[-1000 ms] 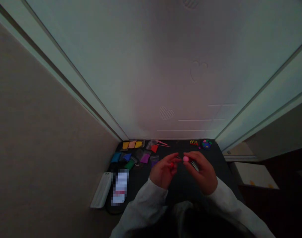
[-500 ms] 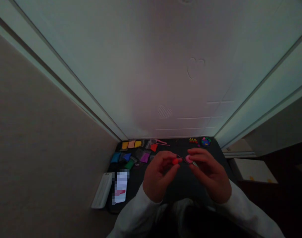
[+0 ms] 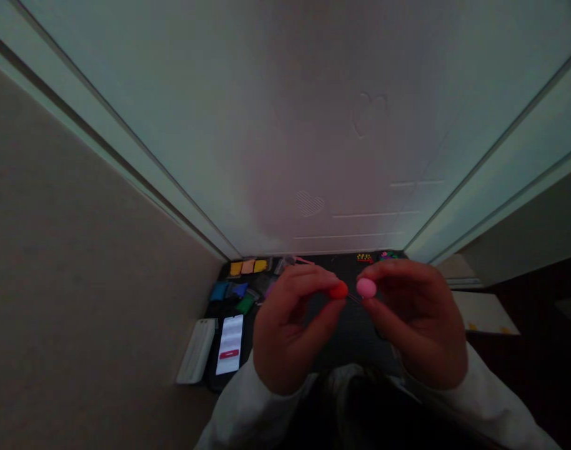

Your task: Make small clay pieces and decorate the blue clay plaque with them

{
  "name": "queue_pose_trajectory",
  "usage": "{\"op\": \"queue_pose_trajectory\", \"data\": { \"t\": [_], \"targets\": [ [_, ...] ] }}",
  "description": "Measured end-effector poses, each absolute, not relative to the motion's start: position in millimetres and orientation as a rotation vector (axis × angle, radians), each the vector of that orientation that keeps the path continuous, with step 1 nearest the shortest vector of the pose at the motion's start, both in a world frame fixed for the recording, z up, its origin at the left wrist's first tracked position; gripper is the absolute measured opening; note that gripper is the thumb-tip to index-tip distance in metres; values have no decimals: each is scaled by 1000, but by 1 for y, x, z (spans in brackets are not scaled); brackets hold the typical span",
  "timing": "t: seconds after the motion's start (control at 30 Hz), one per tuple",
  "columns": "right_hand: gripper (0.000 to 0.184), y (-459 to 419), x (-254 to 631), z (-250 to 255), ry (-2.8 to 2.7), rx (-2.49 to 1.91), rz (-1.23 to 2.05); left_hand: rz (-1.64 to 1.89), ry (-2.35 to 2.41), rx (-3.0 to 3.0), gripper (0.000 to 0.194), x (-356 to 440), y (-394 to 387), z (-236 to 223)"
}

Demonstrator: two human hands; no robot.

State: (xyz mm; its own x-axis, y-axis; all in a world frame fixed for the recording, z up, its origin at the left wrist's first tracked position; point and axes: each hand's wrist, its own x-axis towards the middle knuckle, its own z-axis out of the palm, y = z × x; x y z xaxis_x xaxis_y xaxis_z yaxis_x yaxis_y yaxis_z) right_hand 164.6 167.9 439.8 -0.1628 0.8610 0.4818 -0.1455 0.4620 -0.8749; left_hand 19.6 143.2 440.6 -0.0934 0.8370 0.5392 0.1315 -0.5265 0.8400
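Between the thumb and fingers of my left hand is a small red ball, which looks like modelling clay. My right hand pinches a pink clay ball in the same way. The two balls are held up close to each other over the dark table, with a narrow gap between them. A thin dark stick-like tool shows behind the pink ball; I cannot tell whether it lies on the table.
Packets of blue, green and yellow clay lie at the table's left. A lit phone and a white case are nearer. Small yellow-dotted and multicoloured pieces sit at the back right, before a white panel.
Both hands have come up closer to the camera, the right one also shifting right. The red and pink balls now show more fully at the fingertips.
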Motion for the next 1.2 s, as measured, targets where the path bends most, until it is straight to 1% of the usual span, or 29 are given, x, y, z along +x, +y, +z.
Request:
{"op": "queue_pose_trajectory", "data": {
  "t": [0.1,0.4,0.47,0.57,0.63,0.8,1.0,1.2],
  "targets": [
    [39,168,165,441,-1466,-653,1007,1683,1063,1662,32,20,144,441],
    [40,167,164,444,-1486,-680,1007,1720,1090,1474,24,24,142,443],
    [40,167,164,444,-1489,-680,1005,1695,1078,1415,28,25,141,443],
    [39,168,164,444,-1494,-671,996,1615,1073,1354,39,25,140,441],
    [38,169,164,444,-1501,-666,992,1597,1077,1370,41,24,141,440],
    [38,169,165,443,-1512,-692,971,1602,1068,1417,32,23,144,439],
    [35,170,166,439,-1504,-721,986,1586,945,1275,28,25,143,438],
    [30,172,169,436,-1521,-727,986,1600,995,1177,19,29,144,436]
  ]
}}
